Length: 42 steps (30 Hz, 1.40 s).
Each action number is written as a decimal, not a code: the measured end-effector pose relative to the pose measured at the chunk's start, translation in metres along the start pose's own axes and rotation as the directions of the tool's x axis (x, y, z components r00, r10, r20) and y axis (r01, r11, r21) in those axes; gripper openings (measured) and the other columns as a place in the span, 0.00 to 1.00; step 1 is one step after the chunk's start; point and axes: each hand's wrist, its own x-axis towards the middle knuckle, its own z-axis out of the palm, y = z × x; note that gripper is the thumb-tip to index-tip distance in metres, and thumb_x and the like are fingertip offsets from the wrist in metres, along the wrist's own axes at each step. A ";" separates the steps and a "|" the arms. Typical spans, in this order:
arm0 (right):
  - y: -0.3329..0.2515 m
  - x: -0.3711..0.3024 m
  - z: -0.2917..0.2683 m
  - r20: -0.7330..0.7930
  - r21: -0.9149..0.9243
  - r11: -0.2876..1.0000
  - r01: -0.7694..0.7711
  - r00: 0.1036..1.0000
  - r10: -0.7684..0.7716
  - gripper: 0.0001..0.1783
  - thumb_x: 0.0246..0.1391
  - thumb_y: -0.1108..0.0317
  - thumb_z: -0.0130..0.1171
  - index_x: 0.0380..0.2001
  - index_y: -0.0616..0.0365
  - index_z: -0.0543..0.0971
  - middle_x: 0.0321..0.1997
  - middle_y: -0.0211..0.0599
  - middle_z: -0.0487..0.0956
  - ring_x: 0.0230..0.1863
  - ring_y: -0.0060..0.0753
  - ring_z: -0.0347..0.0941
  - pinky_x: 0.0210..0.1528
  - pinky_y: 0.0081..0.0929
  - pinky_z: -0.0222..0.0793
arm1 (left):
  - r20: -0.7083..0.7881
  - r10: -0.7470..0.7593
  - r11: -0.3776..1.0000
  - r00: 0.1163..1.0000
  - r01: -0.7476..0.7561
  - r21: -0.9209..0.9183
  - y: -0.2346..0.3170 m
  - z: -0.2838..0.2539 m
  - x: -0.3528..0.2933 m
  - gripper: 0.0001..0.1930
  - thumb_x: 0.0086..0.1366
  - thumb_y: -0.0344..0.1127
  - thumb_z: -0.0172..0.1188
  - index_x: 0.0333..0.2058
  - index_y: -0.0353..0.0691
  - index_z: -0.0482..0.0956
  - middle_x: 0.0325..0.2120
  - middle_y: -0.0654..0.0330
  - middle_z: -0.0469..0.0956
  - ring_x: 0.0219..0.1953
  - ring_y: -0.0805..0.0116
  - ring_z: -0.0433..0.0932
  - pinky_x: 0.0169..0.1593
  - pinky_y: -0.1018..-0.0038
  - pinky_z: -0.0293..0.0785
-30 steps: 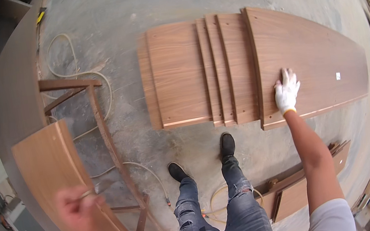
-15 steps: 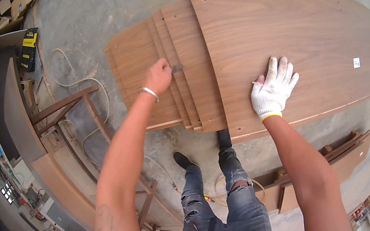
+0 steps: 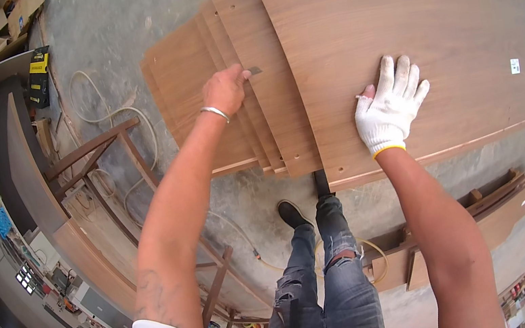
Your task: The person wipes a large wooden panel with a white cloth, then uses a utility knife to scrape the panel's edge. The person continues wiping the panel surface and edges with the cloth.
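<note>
My bare left hand [image 3: 224, 92], with a pale band at the wrist, pinches a small dark flat piece [image 3: 254, 70] between thumb and fingers. It is over the stepped wood-grain panels [image 3: 266, 101], and the piece lies at or just above the face of one; whether it touches, I cannot tell. Just right of it is the edge of a large curved wood-grain panel [image 3: 349, 19] on top of the stack. My right hand [image 3: 391, 106], in a white knit glove with its thumb tip bare, rests flat on that top panel, fingers spread.
A small white label [image 3: 515, 66] sticks to the top panel's right part. Left of the stack, a pale hose [image 3: 151, 130] curls on the concrete floor beside a brown wooden frame [image 3: 92, 153]. More panels [image 3: 491, 220] lie at lower right, near my legs [image 3: 343, 282].
My left hand has shifted slightly right along the stepped panels, still pinching the dark piece. My left foot has come closer to the other. The gloved hand stays on the top panel.
</note>
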 end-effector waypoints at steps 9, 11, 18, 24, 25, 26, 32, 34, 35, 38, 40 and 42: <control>-0.001 -0.004 0.010 -0.057 -0.073 0.997 0.000 0.998 -0.005 0.36 0.57 0.57 0.59 0.68 0.57 0.69 0.73 0.52 0.65 0.73 0.56 0.56 0.74 0.65 0.43 | -0.183 0.312 0.939 0.932 -0.332 -0.093 0.005 0.070 -0.143 0.10 0.66 0.33 0.63 0.27 0.42 0.72 0.23 0.53 0.79 0.30 0.46 0.80 0.32 0.53 0.73; -0.003 -0.005 0.012 -0.063 -0.083 0.997 -0.003 0.998 -0.002 0.35 0.58 0.57 0.58 0.68 0.56 0.69 0.73 0.51 0.65 0.74 0.55 0.56 0.74 0.64 0.43 | -0.224 0.280 0.941 0.933 -0.314 -0.129 0.007 0.078 -0.154 0.13 0.67 0.34 0.63 0.26 0.40 0.69 0.23 0.53 0.79 0.30 0.46 0.80 0.32 0.53 0.73; -0.001 -0.005 0.019 -0.080 -0.122 0.992 -0.016 0.997 0.007 0.34 0.61 0.55 0.55 0.69 0.53 0.69 0.73 0.48 0.66 0.74 0.51 0.56 0.74 0.62 0.44 | -0.116 0.214 0.963 0.970 -0.229 -0.144 0.007 0.078 -0.157 0.11 0.70 0.37 0.61 0.29 0.40 0.74 0.26 0.51 0.82 0.33 0.45 0.82 0.34 0.51 0.76; 0.001 -0.005 0.019 -0.078 -0.133 0.991 -0.030 0.997 0.020 0.34 0.61 0.54 0.55 0.69 0.52 0.68 0.74 0.47 0.65 0.75 0.51 0.56 0.75 0.62 0.44 | -0.101 0.190 0.973 0.977 -0.201 -0.111 0.015 0.071 -0.148 0.13 0.70 0.40 0.61 0.29 0.40 0.76 0.26 0.51 0.82 0.33 0.44 0.82 0.35 0.50 0.76; 0.000 -0.005 0.018 -0.083 -0.133 0.991 -0.030 0.996 0.019 0.34 0.61 0.54 0.55 0.69 0.53 0.68 0.74 0.47 0.65 0.75 0.51 0.56 0.75 0.62 0.44 | -0.091 0.192 0.973 0.977 -0.202 -0.109 0.015 0.070 -0.147 0.13 0.70 0.41 0.61 0.28 0.40 0.76 0.26 0.51 0.82 0.32 0.44 0.82 0.35 0.50 0.76; -0.002 -0.005 0.018 -0.087 -0.134 0.991 -0.029 0.996 0.018 0.34 0.61 0.54 0.55 0.69 0.53 0.68 0.74 0.47 0.65 0.75 0.51 0.56 0.75 0.62 0.44 | -0.078 0.193 0.974 0.978 -0.201 -0.108 0.013 0.072 -0.148 0.14 0.70 0.42 0.61 0.28 0.40 0.76 0.26 0.51 0.82 0.32 0.44 0.82 0.35 0.50 0.76; -0.002 -0.006 0.015 -0.055 -0.152 0.988 -0.037 0.998 0.029 0.34 0.60 0.55 0.56 0.69 0.53 0.69 0.73 0.47 0.66 0.74 0.50 0.57 0.74 0.61 0.45 | -0.031 0.253 0.960 0.967 -0.254 -0.116 0.015 0.094 -0.196 0.12 0.69 0.39 0.62 0.27 0.41 0.76 0.26 0.51 0.82 0.31 0.45 0.82 0.35 0.51 0.75; -0.003 -0.005 0.012 -0.061 -0.144 0.989 -0.044 0.997 0.035 0.35 0.60 0.55 0.56 0.69 0.53 0.69 0.73 0.47 0.66 0.73 0.49 0.57 0.74 0.61 0.45 | -0.115 0.277 0.948 0.954 -0.291 -0.127 0.014 0.092 -0.189 0.12 0.67 0.37 0.63 0.26 0.41 0.75 0.24 0.52 0.81 0.30 0.46 0.81 0.34 0.52 0.74; -0.001 -0.005 0.012 -0.063 -0.143 0.989 -0.047 0.997 0.039 0.35 0.60 0.55 0.56 0.69 0.53 0.69 0.73 0.47 0.66 0.73 0.49 0.57 0.74 0.61 0.45 | -0.154 0.267 0.949 0.951 -0.287 -0.131 0.015 0.086 -0.180 0.12 0.67 0.37 0.64 0.26 0.41 0.75 0.24 0.53 0.81 0.30 0.47 0.81 0.34 0.52 0.74; -0.003 -0.006 0.015 -0.072 -0.158 0.987 -0.027 0.997 0.016 0.34 0.60 0.55 0.57 0.68 0.53 0.69 0.73 0.46 0.66 0.73 0.49 0.57 0.74 0.61 0.45 | -0.183 0.263 0.952 0.947 -0.286 -0.110 0.009 0.081 -0.160 0.11 0.66 0.37 0.64 0.26 0.42 0.76 0.24 0.54 0.81 0.30 0.48 0.81 0.34 0.52 0.74; -0.003 -0.005 0.016 -0.078 -0.149 0.989 -0.024 0.997 0.013 0.34 0.59 0.54 0.57 0.68 0.53 0.70 0.73 0.47 0.66 0.72 0.49 0.58 0.74 0.61 0.45 | -0.148 0.289 0.948 0.946 -0.304 -0.093 0.007 0.083 -0.162 0.10 0.65 0.37 0.65 0.27 0.42 0.76 0.24 0.54 0.82 0.30 0.48 0.82 0.33 0.52 0.74; -0.002 -0.005 0.017 -0.081 -0.147 0.989 -0.026 0.997 0.014 0.34 0.59 0.54 0.57 0.68 0.53 0.70 0.73 0.47 0.66 0.72 0.50 0.58 0.74 0.61 0.45 | -0.084 0.340 0.933 0.936 -0.347 -0.090 0.008 0.091 -0.174 0.10 0.65 0.37 0.65 0.27 0.43 0.76 0.23 0.54 0.82 0.30 0.49 0.82 0.33 0.52 0.74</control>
